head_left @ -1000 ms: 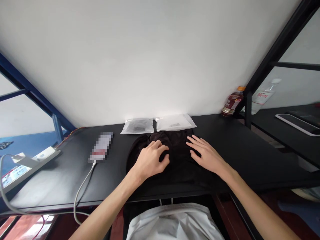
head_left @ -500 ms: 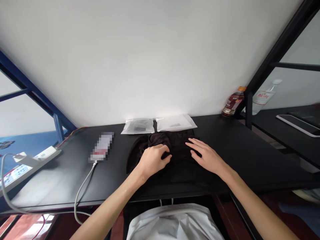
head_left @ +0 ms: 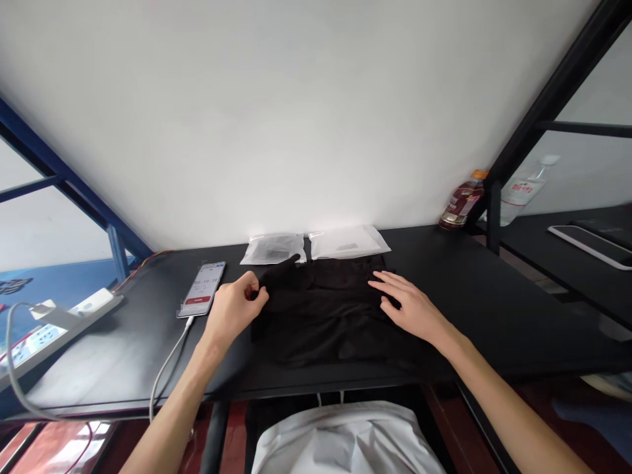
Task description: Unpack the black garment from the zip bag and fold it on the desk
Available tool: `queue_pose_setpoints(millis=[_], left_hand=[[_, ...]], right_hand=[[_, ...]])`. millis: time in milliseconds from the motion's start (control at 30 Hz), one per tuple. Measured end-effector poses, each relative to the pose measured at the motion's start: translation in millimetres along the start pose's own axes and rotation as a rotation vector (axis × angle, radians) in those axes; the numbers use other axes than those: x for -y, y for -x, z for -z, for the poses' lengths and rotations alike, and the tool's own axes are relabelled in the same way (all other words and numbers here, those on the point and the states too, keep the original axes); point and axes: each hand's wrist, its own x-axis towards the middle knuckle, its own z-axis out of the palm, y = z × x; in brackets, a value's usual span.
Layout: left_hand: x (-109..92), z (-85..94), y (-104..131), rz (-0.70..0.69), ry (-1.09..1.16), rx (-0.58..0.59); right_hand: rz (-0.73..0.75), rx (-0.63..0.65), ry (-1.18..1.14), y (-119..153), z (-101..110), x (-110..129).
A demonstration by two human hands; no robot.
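Note:
A black piece of clothing (head_left: 320, 319) lies spread on the black table in front of me, with wrinkles across it; its exact kind is hard to make out. My left hand (head_left: 237, 306) is closed in a pinch on the garment's left edge, and a dark strip of cloth rises toward the bags from there. Resting on the garment's right part, my right hand (head_left: 402, 299) lies flat with its fingers stretched out. Just behind the cloth are two translucent zip bags, a smaller one (head_left: 271, 250) on the left and a larger one (head_left: 348, 242) on the right.
A phone (head_left: 203, 289) with a charging cable lies left of my left hand. A power strip (head_left: 59, 329) runs along the table's left edge. At the back right stand a brown drink bottle (head_left: 463, 203) and, beyond the black frame, a clear bottle (head_left: 524, 191).
My left hand has moved left, drawing the bunched cloth out, so the garment now lies flatter and wider. My right hand has stayed almost in place.

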Motion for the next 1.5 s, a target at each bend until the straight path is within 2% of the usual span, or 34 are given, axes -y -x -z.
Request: queue_pose_setpoints(millis=[100,233,333,433,533,633,767,967,1033,1167,1267,1367,1500], left_hand=[[14.0,-1.8,1.7,0.015,-0.048,0.106],[18.9,-7.3,4.4,0.028,-0.158,0.252],[17.0,-9.3,5.1,-0.04,-0.169,0.224],[13.3,-9.6,5.0,-0.201,-0.056,0.144],[10.0,-11.8,4.9,-0.346,0.078,0.181],[9.6,-17.1,4.8,-0.374,0.103,0.253],[10.7,-22.2,4.8,-0.357,0.103,0.27],[6.6,-11.4,6.9,-0.381,0.232,0.215],[4.3,-4.8,8.9,-0.397,0.306,0.261],[0.6,5.2,15.6,-0.444,0.394,0.455],[-0.8,7.6,21.2,-0.464,0.375,0.564],[-2.2,7.4,24.7,-0.467,0.333,0.642],[-4.0,5.2,23.0,-0.466,0.323,0.673]], right_hand=[[0.004,0.002,0.002,-0.1,-0.1,-0.4],[0.002,-0.011,0.004,0.8,-1.3,-1.7],[-0.002,-0.014,0.003,1.3,-1.0,-1.5],[0.006,-0.022,-0.004,0.8,2.7,2.7],[0.037,-0.034,-0.025,0.2,8.7,10.3],[0.043,-0.017,-0.034,0.7,12.6,16.7],[0.031,0.016,-0.043,1.4,12.8,18.4],[0.108,-0.078,-0.143,-2.5,22.8,22.8],[0.119,-0.104,-0.167,-3.3,31.5,27.0],[0.164,-0.127,-0.196,-0.5,47.6,36.9],[0.201,-0.086,-0.239,4.7,53.2,44.0],[0.215,0.03,-0.283,10.0,55.1,48.0],[0.22,0.152,-0.356,13.0,57.7,48.7]])
